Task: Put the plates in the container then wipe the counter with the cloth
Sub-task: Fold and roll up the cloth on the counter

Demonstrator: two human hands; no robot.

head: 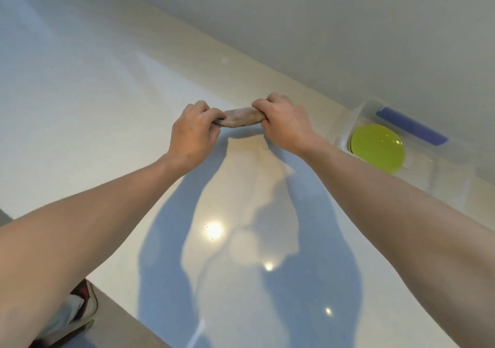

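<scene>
While both arms are reaching forward over the pale glossy counter (112,85), the person is holding a rolled-up brownish cloth (241,117) stretched between the two hands. The left hand (193,133) is gripping the cloth's left end, its fingers (199,110) curling over the top and clenching the fabric so that the end is disappearing into the fist. The right hand (285,122) is gripping the opposite end in the same manner, with its fingers (263,105) folding down around the roll and the thumb side pressing in from below. Only the short middle stretch of the cloth is showing between the two fists; it is running nearly level, bunched into a thick twist. Whether it is touching the counter or hanging just above it is hard to tell, though a shadow is falling on the surface right beneath it.

Off to the right, near the wall, a clear plastic container (356,114) is sitting on the counter, well apart from the hands. A lime-green plate (377,148) is lying flat inside it, and a blue handle (411,128) is running along the container's far side. Reflections of ceiling lights are glinting on the counter between the forearms, and the arms' shadows are spreading across the surface. At the lower left, beyond the counter's edge, a shoe (85,299) is showing on the floor.
</scene>
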